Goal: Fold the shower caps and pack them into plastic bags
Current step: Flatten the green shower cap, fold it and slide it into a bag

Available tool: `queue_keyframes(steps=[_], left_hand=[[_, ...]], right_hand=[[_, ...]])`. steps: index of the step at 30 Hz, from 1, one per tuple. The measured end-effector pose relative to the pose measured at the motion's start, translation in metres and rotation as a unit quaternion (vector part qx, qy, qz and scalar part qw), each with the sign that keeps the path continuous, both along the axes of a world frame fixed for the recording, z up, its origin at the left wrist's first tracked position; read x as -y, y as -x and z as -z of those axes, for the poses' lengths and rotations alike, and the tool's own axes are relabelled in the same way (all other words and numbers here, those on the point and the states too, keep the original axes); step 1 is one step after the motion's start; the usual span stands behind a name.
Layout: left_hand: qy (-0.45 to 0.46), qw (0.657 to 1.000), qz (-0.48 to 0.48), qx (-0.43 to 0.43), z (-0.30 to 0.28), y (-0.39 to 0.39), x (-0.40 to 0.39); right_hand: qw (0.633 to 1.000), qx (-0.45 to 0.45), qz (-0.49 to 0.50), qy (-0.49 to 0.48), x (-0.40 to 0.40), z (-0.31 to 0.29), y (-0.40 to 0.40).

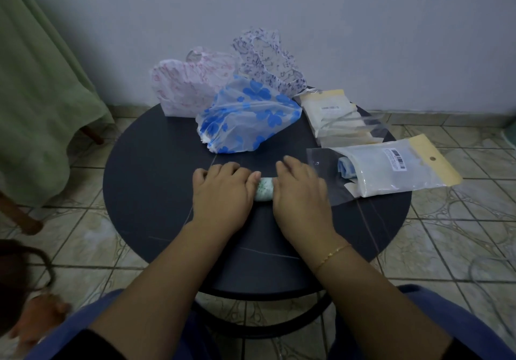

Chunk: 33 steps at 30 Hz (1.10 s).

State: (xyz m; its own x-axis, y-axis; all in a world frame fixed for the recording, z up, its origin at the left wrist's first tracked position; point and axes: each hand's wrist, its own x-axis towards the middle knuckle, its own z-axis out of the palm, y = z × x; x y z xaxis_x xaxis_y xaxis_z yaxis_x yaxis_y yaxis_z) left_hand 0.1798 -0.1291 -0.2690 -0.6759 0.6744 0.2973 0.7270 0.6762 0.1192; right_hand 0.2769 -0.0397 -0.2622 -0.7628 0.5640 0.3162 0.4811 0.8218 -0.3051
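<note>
On the round dark surface [145,164], the left hand [223,192] and right hand [300,192] press flat-fingered on a rolled green-print shower cap [264,189] between them — loose caps [245,114] lie behind, a packed plastic bag [391,172] just right.

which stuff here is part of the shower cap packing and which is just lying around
Part of the job:
- green-print cap roll under the left hand and right hand
- blue-flower cap
- pink-print cap
- purple-print cap
- plastic bag holding a folded blue cap
- stack of plastic bags

Just lying about:
- green cloth
- round dark table, only the work surface
</note>
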Motion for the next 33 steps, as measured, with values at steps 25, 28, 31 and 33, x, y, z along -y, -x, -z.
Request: queue_keyframes(steps=[25, 28, 31, 33], left_hand=[[0.162, 0.97, -0.08, 0.166, -0.004, 0.02, 0.02], [0.164, 0.965, -0.097, 0.181, -0.005, 0.024, 0.029], [0.135, 0.969, -0.109, 0.176, -0.003, 0.025, 0.033], [0.07, 0.979, -0.124, 0.148, 0.0, 0.022, 0.034]], right_hand=[[0.978, 0.162, -0.131, 0.021, 0.005, 0.007, -0.015], [0.977, 0.167, -0.131, 0.022, 0.004, 0.007, -0.016], [0.978, 0.169, -0.123, 0.022, 0.005, 0.003, -0.019], [0.984, 0.143, -0.11, 0.007, 0.006, -0.001, -0.021]])
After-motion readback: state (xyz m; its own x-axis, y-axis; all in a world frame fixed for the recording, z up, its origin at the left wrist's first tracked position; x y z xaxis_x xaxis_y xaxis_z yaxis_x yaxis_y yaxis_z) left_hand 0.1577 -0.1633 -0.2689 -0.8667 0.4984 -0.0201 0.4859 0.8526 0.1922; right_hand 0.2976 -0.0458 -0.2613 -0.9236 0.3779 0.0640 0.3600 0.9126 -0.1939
